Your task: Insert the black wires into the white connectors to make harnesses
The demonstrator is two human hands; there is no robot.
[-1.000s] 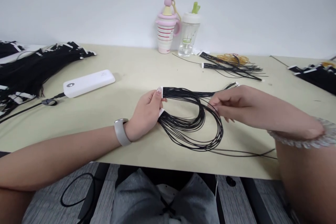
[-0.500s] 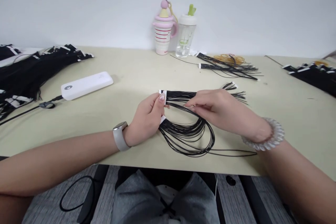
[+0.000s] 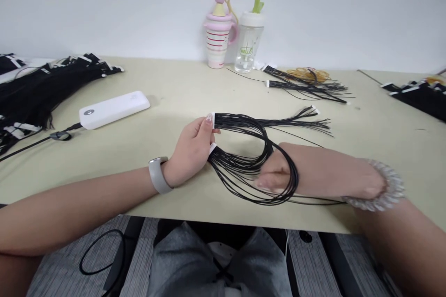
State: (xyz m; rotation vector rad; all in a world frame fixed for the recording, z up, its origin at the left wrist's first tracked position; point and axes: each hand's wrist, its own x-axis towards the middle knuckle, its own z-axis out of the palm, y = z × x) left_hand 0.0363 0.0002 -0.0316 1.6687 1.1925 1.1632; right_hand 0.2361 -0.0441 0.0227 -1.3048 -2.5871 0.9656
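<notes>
My left hand (image 3: 191, 147) pinches the white connector ends of a bundle of thin black wires (image 3: 244, 123) at the middle of the beige table (image 3: 174, 102). The wires curl into a loop (image 3: 275, 190) that hangs over my right hand (image 3: 278, 174). That hand sits inside the loop with its fingers curled together; the motion smears them. The loose wire tails (image 3: 313, 118) fan out to the right. I wear a grey watch on the left wrist and a clear coil band on the right.
A white power bank (image 3: 113, 109) with a cable lies at the left. Heaps of black wire bundles (image 3: 38, 93) fill the far left. A pink cup (image 3: 218, 32) and a clear bottle (image 3: 249, 39) stand at the wall. More wires (image 3: 306, 86) and rubber bands (image 3: 308, 73) lie beyond.
My right hand has left the top strands near the connector and dropped down toward me, into the wire loop. The left hand holds the connectors in the same place.
</notes>
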